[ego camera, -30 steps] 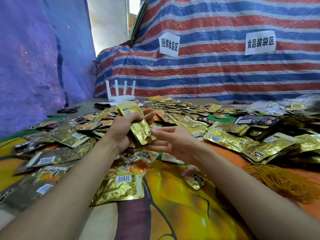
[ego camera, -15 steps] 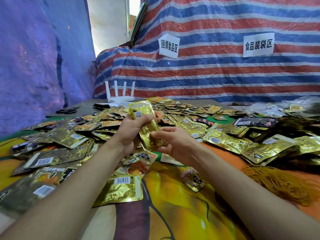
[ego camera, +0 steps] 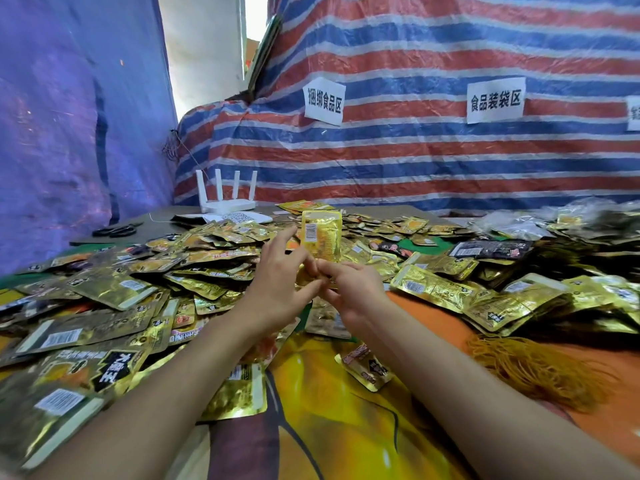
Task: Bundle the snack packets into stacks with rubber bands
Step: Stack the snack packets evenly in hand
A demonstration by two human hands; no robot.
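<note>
A small stack of gold foil snack packets [ego camera: 321, 237] stands upright above the table's middle, barcode side toward me. My left hand [ego camera: 277, 289] and my right hand [ego camera: 353, 289] both pinch its lower end, fingertips meeting. Several loose gold packets [ego camera: 207, 258] lie heaped across the table to the left, behind and to the right. A pile of tan rubber bands [ego camera: 533, 368] lies on the orange cloth to my right, apart from both hands.
Black scissors [ego camera: 117, 231] and a white router [ego camera: 227, 202] sit at the far left back. Crumpled clear bags [ego camera: 519, 225] and a black packet [ego camera: 491, 249] lie at the back right. Striped tarp with paper signs [ego camera: 323, 100] walls the table's far side.
The held packets have been lifted from a tilted position to upright and shifted right. My right hand has closed onto their lower end beside my left.
</note>
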